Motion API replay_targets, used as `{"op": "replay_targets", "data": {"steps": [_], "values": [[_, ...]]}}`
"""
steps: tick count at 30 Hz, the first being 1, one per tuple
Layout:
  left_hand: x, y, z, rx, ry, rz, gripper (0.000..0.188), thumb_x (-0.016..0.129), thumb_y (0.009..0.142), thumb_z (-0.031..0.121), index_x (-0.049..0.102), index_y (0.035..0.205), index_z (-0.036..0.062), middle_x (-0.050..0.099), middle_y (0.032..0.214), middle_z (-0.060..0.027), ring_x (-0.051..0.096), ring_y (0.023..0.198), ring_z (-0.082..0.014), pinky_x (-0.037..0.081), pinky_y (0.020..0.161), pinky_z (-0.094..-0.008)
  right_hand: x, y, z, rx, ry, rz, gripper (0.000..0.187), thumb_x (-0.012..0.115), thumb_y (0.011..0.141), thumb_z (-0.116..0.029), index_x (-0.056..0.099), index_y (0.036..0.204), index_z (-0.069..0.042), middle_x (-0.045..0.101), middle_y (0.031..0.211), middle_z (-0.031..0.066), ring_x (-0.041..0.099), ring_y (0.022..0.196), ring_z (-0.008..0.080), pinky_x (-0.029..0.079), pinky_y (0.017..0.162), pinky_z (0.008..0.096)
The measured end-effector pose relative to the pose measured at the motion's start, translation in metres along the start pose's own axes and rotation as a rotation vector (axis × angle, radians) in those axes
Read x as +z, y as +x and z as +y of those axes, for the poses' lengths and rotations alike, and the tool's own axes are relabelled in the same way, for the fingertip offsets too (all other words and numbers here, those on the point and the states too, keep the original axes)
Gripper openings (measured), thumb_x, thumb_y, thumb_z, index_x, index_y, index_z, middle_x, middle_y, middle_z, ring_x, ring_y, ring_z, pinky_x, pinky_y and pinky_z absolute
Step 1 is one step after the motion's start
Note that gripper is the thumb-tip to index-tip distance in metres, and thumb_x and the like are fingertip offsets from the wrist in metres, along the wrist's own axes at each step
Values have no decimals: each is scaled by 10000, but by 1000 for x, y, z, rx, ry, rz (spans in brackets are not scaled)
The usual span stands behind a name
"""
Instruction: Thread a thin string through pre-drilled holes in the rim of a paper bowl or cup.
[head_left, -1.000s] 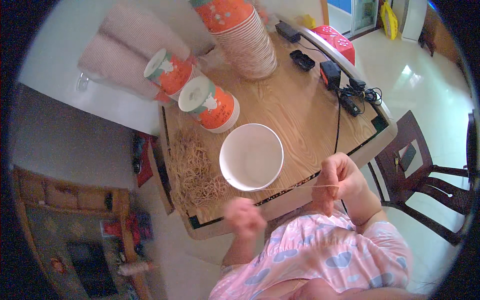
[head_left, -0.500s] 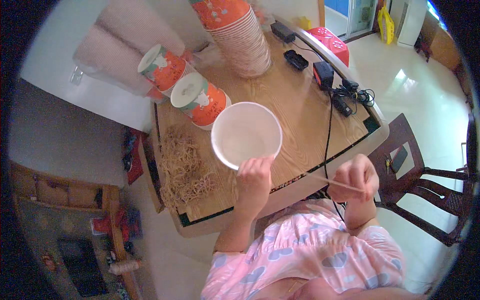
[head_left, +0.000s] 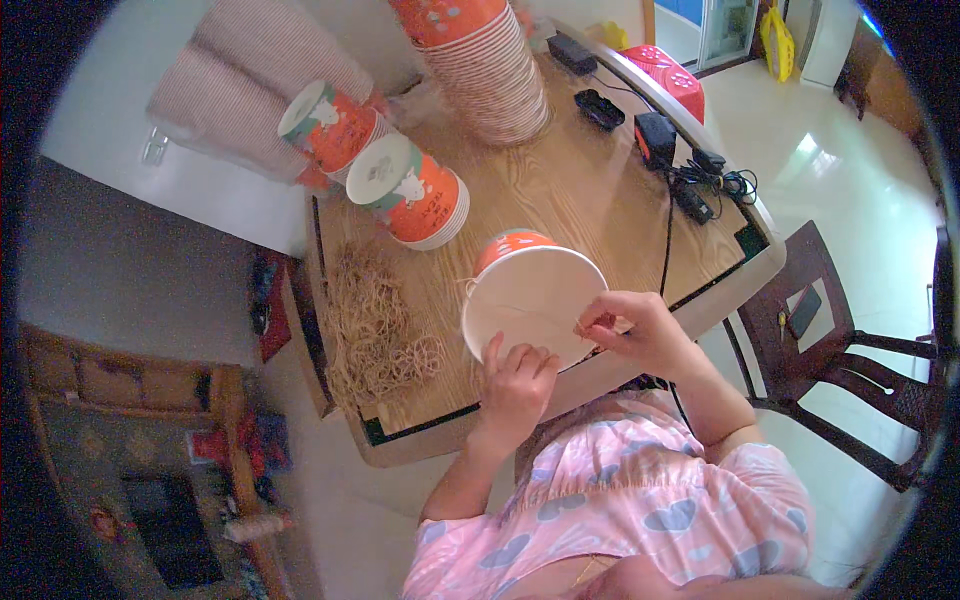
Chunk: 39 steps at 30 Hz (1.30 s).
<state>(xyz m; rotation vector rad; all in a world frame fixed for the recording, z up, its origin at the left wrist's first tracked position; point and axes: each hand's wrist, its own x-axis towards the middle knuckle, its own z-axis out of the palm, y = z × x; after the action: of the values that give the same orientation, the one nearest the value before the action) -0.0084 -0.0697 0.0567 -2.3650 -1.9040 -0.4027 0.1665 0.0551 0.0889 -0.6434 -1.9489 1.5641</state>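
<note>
A large paper bucket (head_left: 550, 290) with a white inside and an orange printed wall tips its mouth toward me at the table's near edge. My left hand (head_left: 518, 388) is at its near rim, fingers curled over into the mouth; the thumb is hidden. At the right side of the rim, my right hand (head_left: 635, 328) is closed in a pinch on a thin beige strand, little of which shows. A faint line of strand crosses the mouth, and a bit hangs at the left rim. Left of the bucket lies a tangled heap of beige strands (head_left: 370, 325).
Upside-down printed buckets (head_left: 415, 200) stand at the back left, beside a tall nested stack (head_left: 490, 85). Bagged stacks (head_left: 240, 105) lie behind. Black adapters and cables (head_left: 690, 185) line the table's right side. A dark chair (head_left: 800, 300) holding a phone stands right.
The bucket has moved right and toward me, and its orange wall now shows. My right hand has come left to its rim with the strand. My left fingers have spread slightly.
</note>
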Motion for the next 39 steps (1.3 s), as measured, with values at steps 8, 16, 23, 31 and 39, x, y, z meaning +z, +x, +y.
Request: {"op": "replay_targets", "data": {"steps": [8,16,23,31,39], "values": [[-2,1,-3,-3,14,2,272,562,739,127,633,1002,136,592,918,-6,553,904,-167,253,1020,-509,10,5,14,-113,-360,52,74,631,785,-55,572,824,-34,605,700,80,618,626,172,482,565,284],[-2,6,0,12,-3,34,222,553,741,119,646,942,137,611,889,11,562,874,-157,255,1028,-515,11,6,22,-176,-475,90,71,620,751,-60,564,795,-55,590,694,76,607,634,219,481,571,313],[-2,8,1,17,-28,20,192,560,756,120,643,928,102,599,875,-4,554,889,-164,229,1037,-508,12,5,28,-185,-546,107,78,604,762,-77,541,807,-65,591,703,72,604,670,256,479,586,339],[1,7,1,25,15,8,206,565,741,109,633,934,132,612,889,14,565,877,-154,238,1040,-501,13,4,31,-199,-540,112,79,605,763,-71,541,808,-64,596,708,70,608,675,253,480,588,346],[-1,7,1,11,-28,-10,231,580,729,100,618,955,126,601,907,4,563,880,-165,235,1041,-501,13,4,30,-204,-541,102,74,605,762,-67,545,805,-66,597,712,73,609,681,254,483,590,346]]}}
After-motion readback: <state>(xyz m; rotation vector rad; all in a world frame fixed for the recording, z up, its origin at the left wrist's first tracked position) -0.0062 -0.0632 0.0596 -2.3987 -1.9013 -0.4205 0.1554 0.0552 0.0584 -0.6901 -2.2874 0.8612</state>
